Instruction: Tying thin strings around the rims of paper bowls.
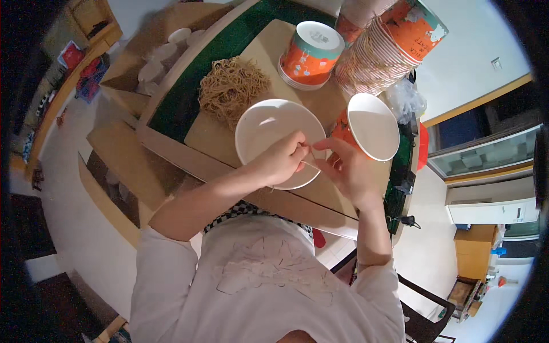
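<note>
A large white-lined paper bucket (257,130) stands in front of me with its mouth facing up. Over its near right rim, my left hand (286,157) pinches a thin tan string (309,164) between closed fingertips. My right hand (349,171) meets it from the right, its thumb and curled fingers at the same string; their exact contact is partly hidden. Just beyond the bucket lies a tangled heap of tan string (234,88). A second, orange-printed paper bucket (374,127) leans beside my right hand, its white opening turned toward me.
An upside-down orange paper bucket (311,63) stands farther back, left of a tall leaning stack of nested buckets (380,63). Clear plastic bags (407,100) lie by the stack. Open cardboard boxes (123,151) flank the table's left side. A dark chair (426,308) is at lower right.
</note>
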`<move>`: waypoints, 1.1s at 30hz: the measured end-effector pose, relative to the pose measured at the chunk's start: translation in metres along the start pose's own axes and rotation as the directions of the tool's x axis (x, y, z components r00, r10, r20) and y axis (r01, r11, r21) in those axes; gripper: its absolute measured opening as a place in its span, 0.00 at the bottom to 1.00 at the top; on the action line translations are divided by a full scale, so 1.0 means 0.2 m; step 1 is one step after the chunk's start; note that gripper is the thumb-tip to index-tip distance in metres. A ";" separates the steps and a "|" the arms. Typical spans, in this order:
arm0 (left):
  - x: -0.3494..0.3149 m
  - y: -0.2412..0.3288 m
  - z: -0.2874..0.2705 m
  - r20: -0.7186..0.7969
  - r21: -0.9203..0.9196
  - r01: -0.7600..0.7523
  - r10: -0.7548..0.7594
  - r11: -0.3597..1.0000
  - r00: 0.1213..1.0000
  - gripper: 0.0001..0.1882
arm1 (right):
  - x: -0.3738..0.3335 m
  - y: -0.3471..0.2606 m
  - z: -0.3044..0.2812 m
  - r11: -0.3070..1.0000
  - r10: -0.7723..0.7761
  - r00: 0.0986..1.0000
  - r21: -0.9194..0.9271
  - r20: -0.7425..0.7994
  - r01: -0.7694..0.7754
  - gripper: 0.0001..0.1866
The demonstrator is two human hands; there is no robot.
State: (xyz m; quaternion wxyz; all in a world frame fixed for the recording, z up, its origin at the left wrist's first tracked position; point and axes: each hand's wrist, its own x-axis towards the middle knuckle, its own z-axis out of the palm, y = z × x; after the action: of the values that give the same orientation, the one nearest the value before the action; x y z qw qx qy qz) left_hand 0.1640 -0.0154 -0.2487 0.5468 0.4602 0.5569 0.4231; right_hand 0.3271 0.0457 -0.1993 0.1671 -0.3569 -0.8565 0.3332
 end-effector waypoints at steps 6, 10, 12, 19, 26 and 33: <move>0.01 -0.11 0.03 -0.227 0.066 -0.368 0.373 0.928 0.900 0.05 | 0.07 0.17 0.11 0.935 -0.014 0.998 0.355 0.064 -0.009 0.06; -0.04 -0.02 -0.01 -0.043 0.330 -0.460 0.500 0.824 0.865 0.07 | 0.09 0.17 0.07 0.843 0.184 0.975 0.490 0.124 -0.221 0.06; -0.05 -0.04 0.01 -0.053 0.449 -0.488 0.567 0.749 0.822 0.05 | 0.10 0.20 0.11 0.825 0.137 0.990 0.549 0.040 -0.136 0.06; -0.05 -0.01 0.02 0.084 0.780 -0.441 0.624 0.444 0.777 0.08 | 0.12 0.19 0.10 0.775 0.205 0.979 0.609 0.010 -0.169 0.04; 0.01 0.01 0.03 0.136 0.842 -0.448 0.685 0.300 0.715 0.08 | 0.08 0.17 0.12 0.874 0.159 0.984 0.475 -0.078 -0.103 0.03; 0.05 -0.06 -0.02 0.030 0.183 -0.427 0.429 0.886 0.903 0.05 | 0.01 0.22 0.28 0.821 0.120 0.963 0.569 -0.242 0.040 0.04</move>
State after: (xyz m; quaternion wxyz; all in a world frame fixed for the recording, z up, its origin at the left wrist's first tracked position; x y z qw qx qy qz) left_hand 0.1601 -0.0086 -0.2620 0.3917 0.6179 0.4820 0.4822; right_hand 0.3185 0.0443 -0.2689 0.3725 -0.3504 -0.6798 0.5257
